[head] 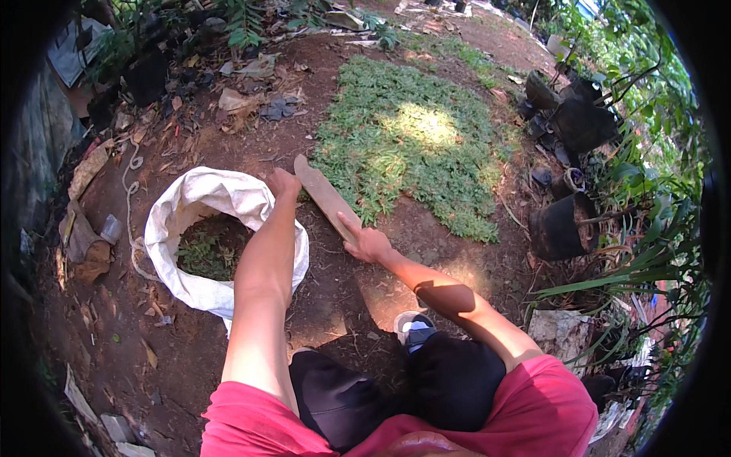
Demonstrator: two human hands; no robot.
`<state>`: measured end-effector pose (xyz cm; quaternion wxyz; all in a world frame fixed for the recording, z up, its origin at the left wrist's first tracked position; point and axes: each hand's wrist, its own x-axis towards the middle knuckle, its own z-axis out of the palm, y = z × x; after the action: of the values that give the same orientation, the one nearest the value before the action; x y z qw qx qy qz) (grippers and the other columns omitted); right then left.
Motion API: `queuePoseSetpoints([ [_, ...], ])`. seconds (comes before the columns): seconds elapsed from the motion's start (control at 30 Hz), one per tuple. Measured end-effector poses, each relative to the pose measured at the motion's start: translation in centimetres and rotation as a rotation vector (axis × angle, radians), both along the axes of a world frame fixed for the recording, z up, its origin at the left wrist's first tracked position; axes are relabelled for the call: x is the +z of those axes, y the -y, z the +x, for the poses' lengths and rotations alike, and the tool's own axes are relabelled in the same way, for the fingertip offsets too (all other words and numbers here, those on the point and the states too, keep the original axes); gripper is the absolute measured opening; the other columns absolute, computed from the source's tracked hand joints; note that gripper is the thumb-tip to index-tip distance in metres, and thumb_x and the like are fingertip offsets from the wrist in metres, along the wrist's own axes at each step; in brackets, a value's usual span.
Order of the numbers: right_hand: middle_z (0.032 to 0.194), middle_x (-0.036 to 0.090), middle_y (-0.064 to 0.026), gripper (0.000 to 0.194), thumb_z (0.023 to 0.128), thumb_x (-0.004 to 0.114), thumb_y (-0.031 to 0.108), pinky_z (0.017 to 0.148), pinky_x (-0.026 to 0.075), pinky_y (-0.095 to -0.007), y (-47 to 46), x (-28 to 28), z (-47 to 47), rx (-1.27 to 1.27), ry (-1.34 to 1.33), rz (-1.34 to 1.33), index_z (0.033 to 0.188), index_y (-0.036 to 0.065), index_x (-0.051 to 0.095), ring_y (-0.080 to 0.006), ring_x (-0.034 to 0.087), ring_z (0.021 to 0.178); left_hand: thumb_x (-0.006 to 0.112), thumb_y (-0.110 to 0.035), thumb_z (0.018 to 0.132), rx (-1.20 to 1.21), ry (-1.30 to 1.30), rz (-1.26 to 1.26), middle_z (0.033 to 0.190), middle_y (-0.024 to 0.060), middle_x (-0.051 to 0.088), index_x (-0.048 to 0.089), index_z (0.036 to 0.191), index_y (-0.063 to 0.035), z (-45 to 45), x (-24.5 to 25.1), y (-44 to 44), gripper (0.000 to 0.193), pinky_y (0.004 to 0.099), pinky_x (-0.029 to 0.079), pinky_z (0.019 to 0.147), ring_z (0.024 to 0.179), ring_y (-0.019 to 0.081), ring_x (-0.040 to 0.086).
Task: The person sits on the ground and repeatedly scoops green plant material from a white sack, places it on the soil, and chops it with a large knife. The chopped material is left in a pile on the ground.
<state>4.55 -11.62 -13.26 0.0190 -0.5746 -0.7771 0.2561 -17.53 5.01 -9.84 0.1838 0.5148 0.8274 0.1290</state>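
Note:
My right hand (368, 243) grips the near end of a large flat blade, brown with soil or rust (325, 197), with one finger laid along it. The blade points up and left toward the edge of a low green plant patch (411, 137). My left hand (284, 183) is at the far right rim of a white woven sack (171, 280), its fingers closed; what they grip is hidden. The sack stands with its mouth rolled open, and green cut plants (205, 251) lie inside on its dark bottom.
Black plant pots (562, 228) and leafy plants line the right side. A pale rope (131, 194) lies left of the sack, near a clear plastic cup (111, 228). Dry leaves and scraps litter the brown soil (143, 354). My shoe (416, 331) is below the blade.

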Motion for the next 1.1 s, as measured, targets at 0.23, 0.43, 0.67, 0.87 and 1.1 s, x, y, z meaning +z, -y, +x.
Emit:
queuePoseSetpoints([
  [0.23, 0.087, 0.067, -0.0296, 0.085, 0.091, 0.057, 0.039, 0.073, 0.053, -0.057, 0.8, -0.1, 1.7, -0.05, -0.158, 0.143, 0.157, 0.035, 0.005, -0.0489, 0.066, 0.079, 0.072, -0.019, 0.078, -0.005, 0.046, -0.098, 0.123, 0.024, 0.065, 0.067, 0.115, 0.0033, 0.2, 0.8, 0.7, 0.043, 0.042, 0.049, 0.102, 0.118, 0.036, 0.062],
  [0.43, 0.083, 0.067, -0.0289, 0.084, 0.092, 0.057, 0.042, 0.07, 0.053, -0.0557, 3.4, -0.8, 3.7, -0.344, -0.215, 0.261, 0.158, 0.031, 0.006, -0.0494, 0.065, 0.077, 0.065, -0.015, 0.081, -0.324, 0.222, -0.003, 0.103, 0.0192, 0.072, 0.073, 0.098, -0.0027, -0.3, -4.1, -1.1, 0.023, 0.0416, 0.054, 0.086, 0.101, 0.0328, 0.069],
  [0.67, 0.083, 0.067, -0.0302, 0.091, 0.092, 0.057, 0.045, 0.072, 0.052, -0.0584, 4.2, -2.8, 5.5, -0.401, -0.047, 0.047, 0.157, 0.031, -0.005, -0.0501, 0.066, 0.078, 0.065, -0.019, 0.087, -0.648, 0.522, -0.357, 0.087, 0.0026, 0.071, 0.069, 0.1, -0.0056, 0.1, -5.9, -1.3, 0.019, 0.0316, 0.051, 0.059, 0.073, 0.0123, 0.068],
  [0.87, 0.083, 0.067, -0.0298, 0.089, 0.092, 0.056, 0.045, 0.069, 0.052, -0.0586, 4.1, -3.4, 6.2, -0.429, -0.091, 0.086, 0.158, 0.031, -0.003, -0.0498, 0.066, 0.075, 0.065, -0.021, 0.087, -0.59, 0.523, -0.33, 0.083, 0.0026, 0.07, 0.071, 0.094, -0.0066, -0.2, -4.2, -0.4, 0.017, 0.0313, 0.049, 0.056, 0.067, 0.012, 0.066],
  [1.1, 0.082, 0.067, -0.0289, 0.088, 0.092, 0.057, 0.046, 0.068, 0.053, -0.0584, 5.3, -3.7, 7.3, -0.57, -0.088, 0.238, 0.158, 0.031, -0.001, -0.0498, 0.066, 0.074, 0.062, -0.032, 0.091, -0.656, 0.424, -0.47, 0.098, 0.001, 0.07, 0.066, 0.109, -0.0104, -0.4, -4.3, -0.8, 0.028, 0.0336, 0.051, 0.066, 0.083, 0.0126, 0.068],
])
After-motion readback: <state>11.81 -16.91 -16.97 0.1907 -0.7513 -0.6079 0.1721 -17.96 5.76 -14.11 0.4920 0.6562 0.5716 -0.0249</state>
